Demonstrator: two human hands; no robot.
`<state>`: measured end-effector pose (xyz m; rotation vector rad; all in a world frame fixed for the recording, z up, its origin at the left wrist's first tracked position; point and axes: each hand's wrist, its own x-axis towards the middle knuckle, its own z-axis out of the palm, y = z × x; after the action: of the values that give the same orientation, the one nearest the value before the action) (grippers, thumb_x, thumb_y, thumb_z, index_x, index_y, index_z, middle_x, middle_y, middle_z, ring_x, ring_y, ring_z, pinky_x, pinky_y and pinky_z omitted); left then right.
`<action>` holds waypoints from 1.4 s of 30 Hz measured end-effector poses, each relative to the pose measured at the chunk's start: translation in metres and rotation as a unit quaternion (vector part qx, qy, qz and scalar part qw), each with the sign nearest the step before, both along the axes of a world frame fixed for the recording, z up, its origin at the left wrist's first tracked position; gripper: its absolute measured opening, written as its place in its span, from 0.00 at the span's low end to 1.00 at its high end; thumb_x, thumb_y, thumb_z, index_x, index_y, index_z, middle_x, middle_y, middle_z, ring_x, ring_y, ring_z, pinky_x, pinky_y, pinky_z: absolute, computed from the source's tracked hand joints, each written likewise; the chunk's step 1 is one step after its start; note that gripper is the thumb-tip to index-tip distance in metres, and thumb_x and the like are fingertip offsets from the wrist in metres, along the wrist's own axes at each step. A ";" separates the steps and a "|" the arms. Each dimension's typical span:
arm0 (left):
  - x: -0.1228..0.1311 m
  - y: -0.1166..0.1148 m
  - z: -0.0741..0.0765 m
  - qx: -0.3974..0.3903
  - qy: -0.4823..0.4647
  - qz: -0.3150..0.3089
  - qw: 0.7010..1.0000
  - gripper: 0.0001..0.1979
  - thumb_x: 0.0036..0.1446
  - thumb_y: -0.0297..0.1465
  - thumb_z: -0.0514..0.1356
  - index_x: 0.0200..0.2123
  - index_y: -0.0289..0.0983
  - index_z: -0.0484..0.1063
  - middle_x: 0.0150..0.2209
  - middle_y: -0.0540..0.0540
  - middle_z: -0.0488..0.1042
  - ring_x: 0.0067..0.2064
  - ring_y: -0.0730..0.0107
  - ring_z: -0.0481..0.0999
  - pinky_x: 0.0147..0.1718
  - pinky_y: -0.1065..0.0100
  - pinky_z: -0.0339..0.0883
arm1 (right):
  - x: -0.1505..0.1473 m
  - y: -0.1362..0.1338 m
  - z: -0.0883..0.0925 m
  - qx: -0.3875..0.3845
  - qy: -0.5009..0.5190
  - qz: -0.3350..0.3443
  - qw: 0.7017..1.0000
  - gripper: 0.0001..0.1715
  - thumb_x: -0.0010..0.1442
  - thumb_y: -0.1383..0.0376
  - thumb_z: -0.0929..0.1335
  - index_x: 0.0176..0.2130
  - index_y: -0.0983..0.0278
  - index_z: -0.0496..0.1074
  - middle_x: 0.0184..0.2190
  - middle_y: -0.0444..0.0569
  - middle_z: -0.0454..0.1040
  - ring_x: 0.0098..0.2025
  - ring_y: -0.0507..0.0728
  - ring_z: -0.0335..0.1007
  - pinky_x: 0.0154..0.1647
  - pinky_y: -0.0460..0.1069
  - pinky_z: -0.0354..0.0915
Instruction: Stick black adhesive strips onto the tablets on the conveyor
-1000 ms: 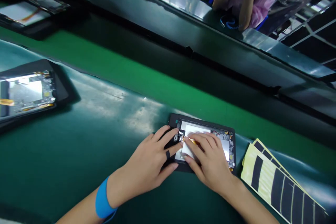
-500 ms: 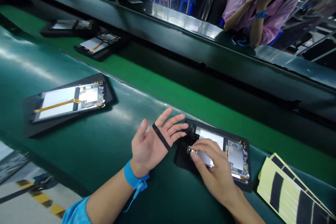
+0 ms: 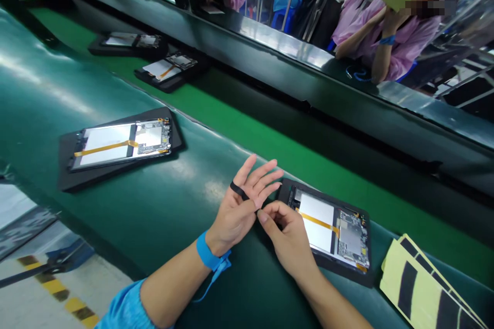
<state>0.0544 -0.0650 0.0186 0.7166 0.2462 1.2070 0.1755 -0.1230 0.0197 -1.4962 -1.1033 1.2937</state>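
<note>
Fingers [image 3: 262, 170] of the left hand [image 3: 233, 218] extend, unclenched, thumb folded inward; a flat black strip [image 3: 238, 190] crosses the forefinger. The right hand [image 3: 289, 239] pinches the strip's lower end between thumb and forefinger. Beside it, an open-backed tablet [image 3: 326, 244] with silvery panel [image 3: 314, 239] and amber ribbon cable [image 3: 320, 222] lies on a black pad [image 3: 285, 190]. Farther right, black-barred yellow sheets [image 3: 428, 288] overlap.

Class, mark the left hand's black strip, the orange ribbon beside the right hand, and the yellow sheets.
Black strip [image 3: 239, 190], head view: visible middle.
Orange ribbon [image 3: 318, 222], head view: middle section.
Yellow sheets [image 3: 426, 292], head view: top sheet's face.
</note>
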 end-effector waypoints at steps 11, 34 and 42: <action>-0.003 0.000 0.004 0.035 0.036 0.014 0.999 0.41 0.60 0.31 0.67 0.70 0.56 0.51 0.70 0.46 0.60 0.74 0.56 0.52 0.72 0.47 0.44 | -0.008 0.000 0.004 0.004 0.021 -0.026 0.999 0.22 0.62 0.47 0.70 0.31 0.62 0.70 0.23 0.39 0.61 0.26 0.50 0.52 0.28 0.47 0.53; -0.008 0.008 0.003 0.034 0.077 0.089 0.993 0.39 0.57 0.16 0.57 0.66 0.54 0.60 0.66 0.50 0.66 0.70 0.58 0.60 0.69 0.48 0.55 | 0.012 -0.006 0.000 0.091 -0.098 0.003 0.991 0.16 0.68 0.54 0.66 0.32 0.61 0.69 0.29 0.43 0.68 0.31 0.52 0.63 0.34 0.47 0.62; -0.015 0.013 -0.006 0.193 0.358 -0.005 0.914 0.24 0.63 0.24 0.56 0.61 0.44 0.72 0.63 0.43 0.71 0.64 0.53 0.70 0.63 0.48 0.66 | 0.115 0.027 0.044 0.116 -0.381 0.282 0.873 0.12 0.72 0.60 0.62 0.38 0.60 0.70 0.36 0.48 0.75 0.38 0.55 0.69 0.42 0.51 0.64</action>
<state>0.0394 -0.0517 0.0127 1.5009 0.6173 0.9453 0.2902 -0.0957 0.0633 -1.5890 -2.2573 0.8513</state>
